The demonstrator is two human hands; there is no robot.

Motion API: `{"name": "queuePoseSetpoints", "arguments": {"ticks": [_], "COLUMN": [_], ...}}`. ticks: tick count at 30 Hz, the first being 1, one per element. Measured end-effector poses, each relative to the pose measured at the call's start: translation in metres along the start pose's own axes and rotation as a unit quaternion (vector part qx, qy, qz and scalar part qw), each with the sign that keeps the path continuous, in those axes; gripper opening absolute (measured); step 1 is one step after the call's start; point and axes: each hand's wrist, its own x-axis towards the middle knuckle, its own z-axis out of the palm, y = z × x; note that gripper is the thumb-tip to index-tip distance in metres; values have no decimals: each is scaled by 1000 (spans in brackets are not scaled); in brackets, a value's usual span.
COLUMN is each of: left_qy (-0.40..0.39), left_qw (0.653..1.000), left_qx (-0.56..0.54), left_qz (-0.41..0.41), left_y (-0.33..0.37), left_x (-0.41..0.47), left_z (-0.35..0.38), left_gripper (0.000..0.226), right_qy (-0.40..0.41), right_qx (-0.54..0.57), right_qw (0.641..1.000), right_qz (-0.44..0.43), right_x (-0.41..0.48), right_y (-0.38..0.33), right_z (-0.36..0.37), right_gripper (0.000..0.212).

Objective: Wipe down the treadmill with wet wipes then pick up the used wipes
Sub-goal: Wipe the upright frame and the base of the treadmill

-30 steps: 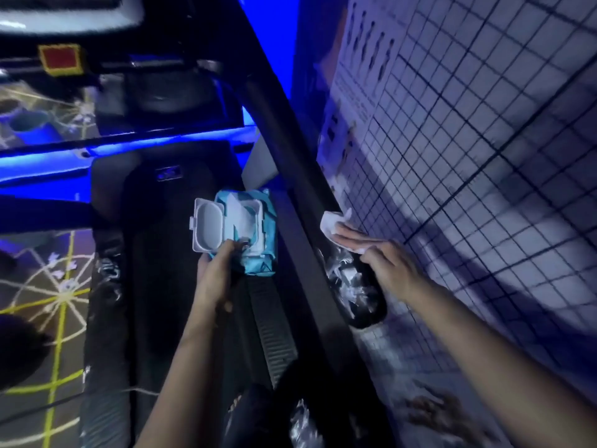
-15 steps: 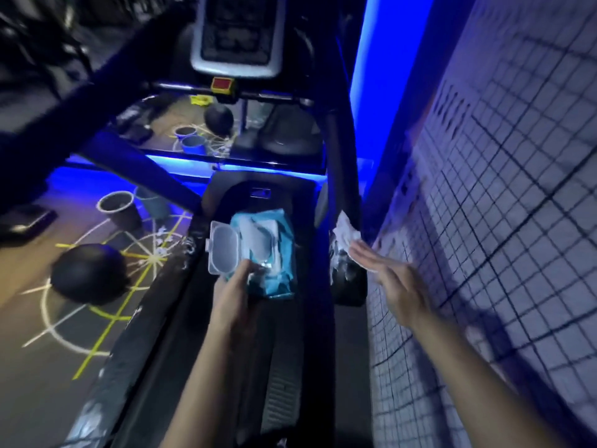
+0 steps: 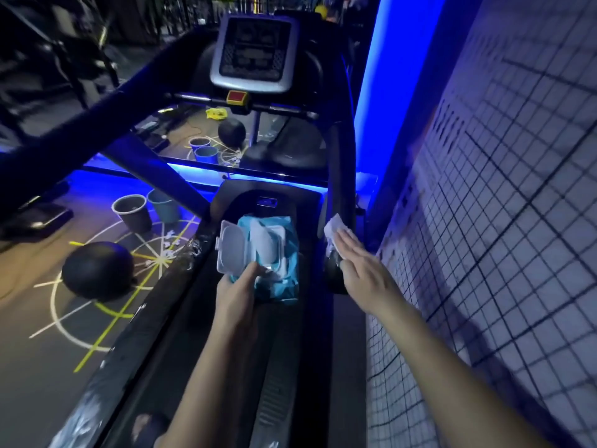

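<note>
My left hand (image 3: pixel 238 290) grips a teal pack of wet wipes (image 3: pixel 274 263) over the treadmill belt (image 3: pixel 245 350); the pack's white flip lid (image 3: pixel 232 250) stands open. A white wet wipe (image 3: pixel 334 230) lies on the treadmill's right handrail (image 3: pixel 339 176), and my right hand (image 3: pixel 365 273) presses on it with straight fingers. The treadmill's grey console (image 3: pixel 255 53) with a red stop button (image 3: pixel 238 98) is ahead at the top.
A tiled wall (image 3: pixel 500 221) runs close along the right side. On the floor to the left sit a black ball (image 3: pixel 97 270), two buckets (image 3: pixel 134 211) and yellow and white floor lines. The left handrail (image 3: pixel 97 124) crosses diagonally at upper left.
My view has risen from the right rail to show the console. My right hand has flattened onto the wipe and slid it forward along the right handrail. The left hand keeps its hold on the pack.
</note>
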Motion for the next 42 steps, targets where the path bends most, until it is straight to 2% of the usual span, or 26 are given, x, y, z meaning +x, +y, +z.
{"name": "queuePoseSetpoints", "arguments": {"ticks": [2, 7, 12, 15, 18, 21, 24, 29, 30, 33, 38, 42], "left_qy": [-9, -4, 23, 46, 57, 58, 70, 75, 73, 57, 62, 67], "left_qw": [1000, 1000, 999, 995, 995, 995, 995, 994, 994, 996, 995, 993], "left_qx": [-2, 1, -36, -62, -49, -40, -34, -41, -41, -24, -45, -48], "left_qz": [2, -3, -29, -69, -67, -68, -59, -65, -68, -63, -66, -78], "left_y": [3, 11, -1, -14, -31, -56, -44, -38, -26, -12, -8, -8], "left_x": [-3, -5, -15, -26, -15, 7, -3, -13, -26, -47, -52, -47], "left_z": [4, 3, -12, -16, -19, -25, -16, -15, -9, 0, 1, 2], "left_gripper": [23, 18, 23, 23, 46, 61, 57, 56, 50, 14, 13, 13], "right_qy": [-33, -42, -1, -15, -22, -17, -18, -38, -47, -48, -73, -62], "right_qx": [-21, -59, 29, 54, 77, 53, -8, -15, -11, -20, -8, -1], "right_qw": [999, 997, 999, 998, 997, 998, 1000, 998, 998, 997, 995, 998], "right_qz": [18, 18, 31, 19, 5, -5, -12, 37, 45, 65, 71, 31], "right_x": [24, 38, 12, -5, -23, -26, -8, 42, 51, 74, 86, 69], "right_y": [-3, -5, -3, -7, -10, -7, -1, 4, 4, 6, 7, 12], "right_z": [-6, -11, -6, -9, -6, 1, 2, -6, -8, -15, -22, -19], "right_gripper": [52, 49, 49, 56, 62, 54, 49, 51, 50, 48, 48, 59]}}
